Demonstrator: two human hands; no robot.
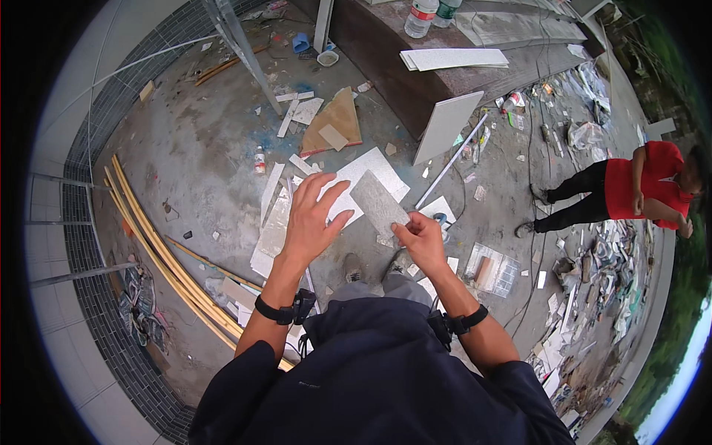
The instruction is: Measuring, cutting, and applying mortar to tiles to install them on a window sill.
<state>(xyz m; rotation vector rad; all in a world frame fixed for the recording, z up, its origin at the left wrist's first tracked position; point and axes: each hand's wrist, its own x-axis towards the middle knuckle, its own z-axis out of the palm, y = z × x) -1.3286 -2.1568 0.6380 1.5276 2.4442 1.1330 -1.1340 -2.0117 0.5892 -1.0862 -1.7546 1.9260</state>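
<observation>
Grey rectangular tile (pixel 380 202): lower end pinched in right hand (pixel 421 239)
Left hand (pixel 305 222): empty, fingers splayed
White panel (pixel 387 166): on floor (pixel 215 137)

A person in a dark shirt (pixel 400 371) grips the lower end of a gray rectangular tile (pixel 374 199) between the fingers (pixel 405 234) of the right hand (pixel 423 241), while the left hand (pixel 308 222) hovers just beside it, fingers spread. White sheets (pixel 384 169) lie on the littered floor (pixel 215 159) beyond. Long yellow poles (pixel 152 241) stretch at left; two bottles (pixel 420 21) stand on a dark counter (pixel 363 52); at right, a co-worker in a red shirt (pixel 621 189) stands near scattered debris (pixel 604 274).
</observation>
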